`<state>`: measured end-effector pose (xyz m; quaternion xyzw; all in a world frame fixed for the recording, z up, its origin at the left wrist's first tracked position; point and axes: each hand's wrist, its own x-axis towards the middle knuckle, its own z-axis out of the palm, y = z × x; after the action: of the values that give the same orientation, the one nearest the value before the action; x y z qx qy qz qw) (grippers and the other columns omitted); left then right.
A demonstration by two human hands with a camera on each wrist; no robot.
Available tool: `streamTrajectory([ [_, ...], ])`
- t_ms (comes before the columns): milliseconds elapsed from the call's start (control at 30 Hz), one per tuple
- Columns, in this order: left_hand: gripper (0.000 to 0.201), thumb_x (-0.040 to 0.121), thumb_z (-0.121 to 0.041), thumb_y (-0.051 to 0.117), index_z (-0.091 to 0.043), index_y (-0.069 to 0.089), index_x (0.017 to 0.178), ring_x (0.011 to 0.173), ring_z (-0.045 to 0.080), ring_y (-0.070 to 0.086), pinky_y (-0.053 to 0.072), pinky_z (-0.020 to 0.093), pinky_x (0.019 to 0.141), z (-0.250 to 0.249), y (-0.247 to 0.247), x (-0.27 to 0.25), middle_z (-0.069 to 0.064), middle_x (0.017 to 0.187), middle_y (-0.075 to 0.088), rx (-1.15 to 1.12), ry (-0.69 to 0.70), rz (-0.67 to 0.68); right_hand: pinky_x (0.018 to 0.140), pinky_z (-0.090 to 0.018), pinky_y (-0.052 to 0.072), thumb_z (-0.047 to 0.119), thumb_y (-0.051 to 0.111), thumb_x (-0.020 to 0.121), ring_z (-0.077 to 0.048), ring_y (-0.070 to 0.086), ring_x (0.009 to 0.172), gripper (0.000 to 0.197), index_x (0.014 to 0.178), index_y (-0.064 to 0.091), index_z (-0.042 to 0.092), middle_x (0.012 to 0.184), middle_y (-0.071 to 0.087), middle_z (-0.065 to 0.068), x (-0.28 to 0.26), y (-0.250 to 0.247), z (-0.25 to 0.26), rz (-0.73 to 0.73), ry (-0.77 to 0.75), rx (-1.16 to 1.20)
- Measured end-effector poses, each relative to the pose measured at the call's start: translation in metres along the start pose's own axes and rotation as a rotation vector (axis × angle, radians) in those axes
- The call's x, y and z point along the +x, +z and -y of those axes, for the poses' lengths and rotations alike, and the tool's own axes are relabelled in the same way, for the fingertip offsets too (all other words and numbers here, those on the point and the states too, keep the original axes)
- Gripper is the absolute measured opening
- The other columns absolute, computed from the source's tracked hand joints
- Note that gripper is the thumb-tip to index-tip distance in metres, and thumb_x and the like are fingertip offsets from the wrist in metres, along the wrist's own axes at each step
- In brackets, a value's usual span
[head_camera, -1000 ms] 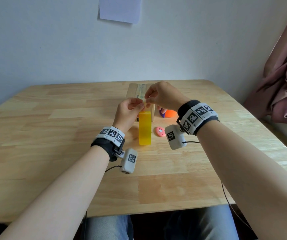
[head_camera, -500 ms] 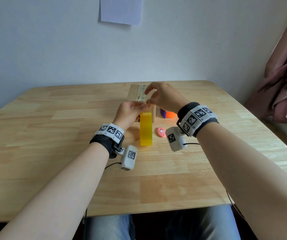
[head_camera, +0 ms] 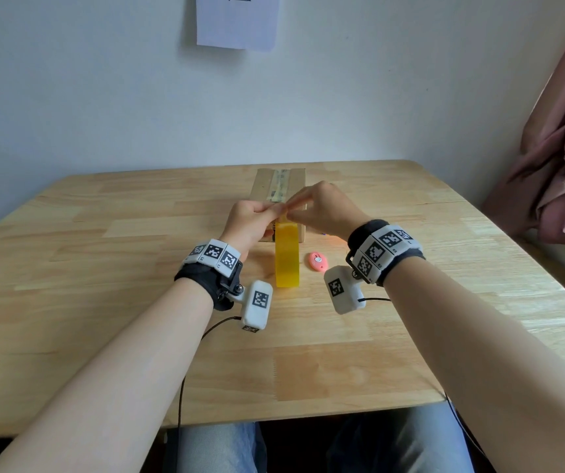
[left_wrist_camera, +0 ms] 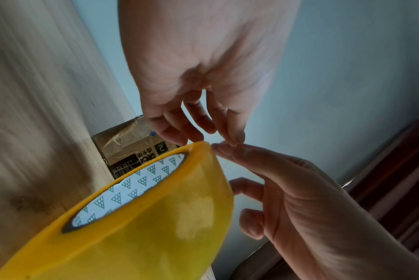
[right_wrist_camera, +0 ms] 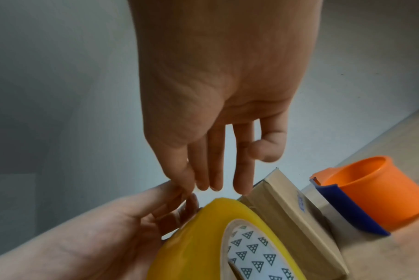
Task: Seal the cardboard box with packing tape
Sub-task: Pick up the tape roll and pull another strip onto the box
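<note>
A yellow tape roll (head_camera: 287, 256) (left_wrist_camera: 141, 227) (right_wrist_camera: 203, 236) stands on edge on the wooden table (head_camera: 103, 302), just in front of the cardboard box (head_camera: 279, 186) (right_wrist_camera: 296, 214), which has tape along its top seam. My left hand (head_camera: 257, 216) (left_wrist_camera: 179, 136) (right_wrist_camera: 174, 206) curls its fingertips onto the top of the roll from the left. My right hand (head_camera: 315, 206) (right_wrist_camera: 218, 181) (left_wrist_camera: 221, 149) reaches in from the right with straight fingers. Its tips meet the left fingertips just above the roll's top, and its thumb stays apart. No loose tape end shows.
A small pink oval cutter (head_camera: 317, 261) lies right of the roll. An orange and blue tape dispenser (right_wrist_camera: 371, 191) sits beside the box's right side. A pink curtain (head_camera: 564, 158) hangs at the far right, and a paper sheet (head_camera: 238, 20) is on the wall.
The right hand let go of its pinch, lifted with fingers spread, then came back down to the left fingertips at the roll's top. The left hand and roll stayed put.
</note>
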<state>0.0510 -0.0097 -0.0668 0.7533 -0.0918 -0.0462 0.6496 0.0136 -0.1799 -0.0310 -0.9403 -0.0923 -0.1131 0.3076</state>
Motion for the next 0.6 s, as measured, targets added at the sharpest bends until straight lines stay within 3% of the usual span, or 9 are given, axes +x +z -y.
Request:
streamTrajectory([
  [100,0.021,0.089,-0.034,0.076,-0.016,0.081,0.097,0.099,0.025,0.074,0.062,0.035,0.08,0.0,-0.001,-0.002,0.005,0.1,0.08,0.005,0.006,0.002,0.063,-0.004,0.04,0.032,0.079,0.086,0.009,0.059,0.076,0.024,0.106,0.082,0.018,0.108,0.076,0.006,-0.002,0.003,0.001,0.009,-0.016,0.042],
  [233,0.02,0.085,-0.037,0.08,-0.02,0.083,0.096,0.097,0.018,0.072,0.06,0.032,0.076,-0.001,-0.007,-0.003,-0.003,0.102,0.08,0.066,0.046,-0.007,0.061,-0.006,0.041,0.031,0.083,0.083,0.008,0.06,0.074,0.023,0.101,0.083,0.016,0.093,0.075,0.01,-0.001,0.007,-0.001,-0.021,0.084,0.183],
  [367,0.019,0.076,-0.041,0.086,-0.025,0.084,0.086,0.08,0.016,0.069,0.058,0.033,0.07,-0.004,-0.014,-0.003,-0.005,0.09,0.081,0.148,0.086,-0.007,0.044,-0.005,0.041,0.031,0.083,0.083,-0.001,0.058,0.058,0.018,0.096,0.083,0.018,0.071,0.071,0.014,-0.002,0.007,-0.001,-0.012,0.119,0.226],
  [467,0.022,0.072,-0.04,0.089,-0.02,0.08,0.077,0.065,-0.001,0.068,0.055,0.023,0.061,-0.01,-0.018,-0.002,-0.007,0.08,0.079,0.171,0.127,-0.132,0.041,-0.007,0.04,0.029,0.085,0.081,0.003,0.055,0.048,0.013,0.089,0.084,0.019,0.066,0.071,0.012,-0.001,0.006,-0.003,-0.037,0.15,0.241],
  [533,0.022,0.076,-0.039,0.087,-0.02,0.077,0.08,0.069,0.005,0.068,0.06,0.028,0.066,-0.011,-0.023,0.002,-0.005,0.085,0.077,0.112,0.088,-0.179,0.04,-0.01,0.04,0.029,0.085,0.081,0.007,0.052,0.04,0.013,0.089,0.083,0.019,0.062,0.07,0.013,-0.001,0.004,-0.006,-0.06,0.181,0.267],
  [600,0.016,0.087,-0.037,0.077,-0.022,0.079,0.088,0.087,0.018,0.07,0.061,0.039,0.077,-0.012,-0.027,0.003,0.0,0.099,0.077,0.041,0.007,-0.111,0.043,-0.014,0.041,0.027,0.083,0.084,0.006,0.051,0.041,0.012,0.092,0.082,0.018,0.07,0.074,0.009,-0.003,0.003,-0.008,-0.04,0.185,0.305],
])
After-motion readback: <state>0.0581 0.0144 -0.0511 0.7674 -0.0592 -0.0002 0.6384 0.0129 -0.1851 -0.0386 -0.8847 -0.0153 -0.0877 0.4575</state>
